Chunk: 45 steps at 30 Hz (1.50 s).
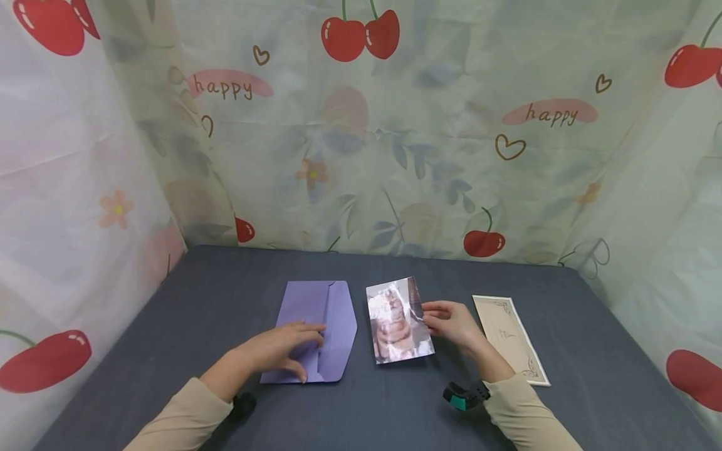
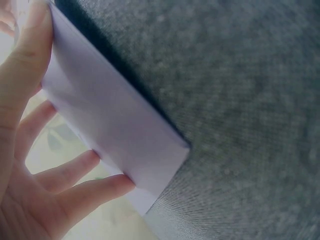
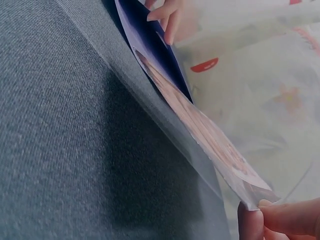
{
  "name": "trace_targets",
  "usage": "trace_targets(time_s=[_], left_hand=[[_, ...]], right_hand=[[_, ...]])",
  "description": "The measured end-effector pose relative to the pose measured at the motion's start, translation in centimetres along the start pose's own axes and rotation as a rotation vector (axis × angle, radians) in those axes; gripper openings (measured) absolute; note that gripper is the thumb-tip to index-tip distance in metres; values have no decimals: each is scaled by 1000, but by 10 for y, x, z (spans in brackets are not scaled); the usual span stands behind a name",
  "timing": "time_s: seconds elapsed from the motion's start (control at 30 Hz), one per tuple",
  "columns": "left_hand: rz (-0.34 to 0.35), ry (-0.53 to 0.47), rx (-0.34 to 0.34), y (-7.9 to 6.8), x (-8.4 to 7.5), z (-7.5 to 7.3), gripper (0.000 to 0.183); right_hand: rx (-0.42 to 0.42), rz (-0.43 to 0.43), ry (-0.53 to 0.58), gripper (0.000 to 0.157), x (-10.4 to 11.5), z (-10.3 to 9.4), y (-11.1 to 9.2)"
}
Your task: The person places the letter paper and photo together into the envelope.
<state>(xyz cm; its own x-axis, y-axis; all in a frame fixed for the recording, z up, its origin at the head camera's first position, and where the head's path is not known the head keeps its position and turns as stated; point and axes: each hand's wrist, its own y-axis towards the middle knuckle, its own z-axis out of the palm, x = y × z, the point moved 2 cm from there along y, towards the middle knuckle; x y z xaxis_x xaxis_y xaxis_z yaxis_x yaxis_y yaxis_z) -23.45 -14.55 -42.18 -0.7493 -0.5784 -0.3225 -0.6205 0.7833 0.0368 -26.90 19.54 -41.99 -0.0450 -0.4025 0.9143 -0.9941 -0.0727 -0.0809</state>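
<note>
- The glossy rectangular photo print (image 1: 397,322), pinched at its right side by the right hand (image 1: 455,324), is about midway between the left and right edges of the dark grey cloth-covered table (image 1: 220,300) — a thin grip could bend it or let it slip.
- The left hand (image 1: 277,348), fingers spread, rests on the purple paper envelope (image 1: 303,299); pressing hard could crease it.
- Count: one photo, one envelope, two hands — and one cream rectangular card (image 1: 497,313) toward the table's right edge.

head view high, facing forward-down; wrist views close, tilted; all share envelope (image 1: 335,329)
</note>
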Motion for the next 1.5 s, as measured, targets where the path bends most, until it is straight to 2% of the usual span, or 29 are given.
trace_targets(time_s=[0.33,1.5], left_hand=[[0,8,0,0,-1,0,56],[-10,-8,19,2,1,0,56]], right_hand=[[27,-21,7,33,1,11,2],[60,-13,79,29,10,52,14]])
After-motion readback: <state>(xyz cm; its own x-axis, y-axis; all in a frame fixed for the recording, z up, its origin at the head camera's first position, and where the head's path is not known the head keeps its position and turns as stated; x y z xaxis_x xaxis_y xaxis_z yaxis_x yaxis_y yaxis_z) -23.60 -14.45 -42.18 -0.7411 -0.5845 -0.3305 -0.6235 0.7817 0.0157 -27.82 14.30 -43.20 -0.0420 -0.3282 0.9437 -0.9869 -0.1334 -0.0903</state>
